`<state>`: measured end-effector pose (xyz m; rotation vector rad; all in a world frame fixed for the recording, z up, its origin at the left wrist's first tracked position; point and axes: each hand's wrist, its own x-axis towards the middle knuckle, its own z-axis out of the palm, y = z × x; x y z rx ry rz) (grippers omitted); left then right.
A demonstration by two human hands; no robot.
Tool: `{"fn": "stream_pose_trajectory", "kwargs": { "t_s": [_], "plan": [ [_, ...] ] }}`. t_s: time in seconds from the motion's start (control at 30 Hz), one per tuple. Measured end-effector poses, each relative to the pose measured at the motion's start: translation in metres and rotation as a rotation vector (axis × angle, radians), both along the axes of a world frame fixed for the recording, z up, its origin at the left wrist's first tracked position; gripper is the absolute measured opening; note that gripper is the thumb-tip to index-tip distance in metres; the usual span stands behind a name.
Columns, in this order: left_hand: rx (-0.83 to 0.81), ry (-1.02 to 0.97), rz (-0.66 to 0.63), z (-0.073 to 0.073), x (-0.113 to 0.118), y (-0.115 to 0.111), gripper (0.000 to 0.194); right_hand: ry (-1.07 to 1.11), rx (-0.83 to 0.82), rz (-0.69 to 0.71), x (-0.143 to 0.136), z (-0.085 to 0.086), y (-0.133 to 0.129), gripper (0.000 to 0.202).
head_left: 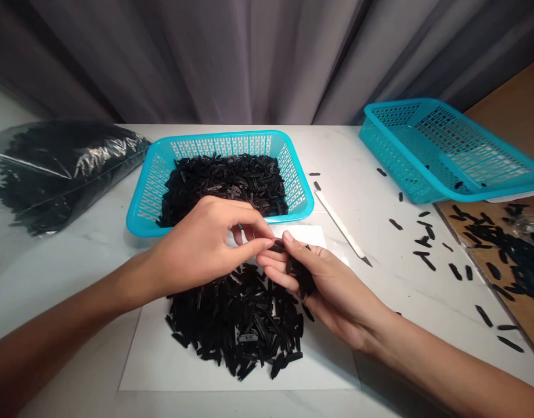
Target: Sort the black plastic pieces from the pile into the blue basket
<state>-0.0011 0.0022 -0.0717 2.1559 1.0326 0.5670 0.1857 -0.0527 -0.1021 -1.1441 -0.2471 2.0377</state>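
My left hand [206,244] reaches in from the left, thumb and index finger pinched at one end of a small, narrow black piece [277,247]. At its other end are the thumb and fingers of my right hand [332,278], which also cups several more black pieces [300,274] in its palm. The pieces look like thin plastic strips; their exact kind is too small to tell. Below both hands a loose pile of black pieces [245,325] lies on a white sheet [154,366]. Just behind them stands a turquoise basket [302,174] partly filled with such pieces.
A clear plastic bag [71,174] full of black pieces lies at the left. A white craft knife or pen-like tool [341,226] rests right of the basket. Loose pieces [455,271] scatter toward a second turquoise basket [424,168] and a brown board [462,232]. A grey curtain [249,58] hangs behind.
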Motion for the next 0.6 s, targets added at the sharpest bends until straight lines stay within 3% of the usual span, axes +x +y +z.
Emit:
{"fn": "stream_pose_trajectory", "kwargs": {
  "t_s": [0.13,0.37,0.6],
  "plan": [
    [0.003,0.024,0.044,0.0010,-0.0010,0.0005,0.010,-0.001,0.011,0.011,-0.0002,0.0046,0.0009,0.034],
    [0.009,0.096,0.060,0.0043,-0.0025,-0.0022,0.008,0.034,0.031,0.011,0.0030,0.0068,-0.0004,0.027],
    [-0.029,0.196,0.156,0.0079,-0.0008,-0.0041,0.009,0.027,0.049,0.038,0.0043,0.0062,-0.0004,0.024]
  ]
}}
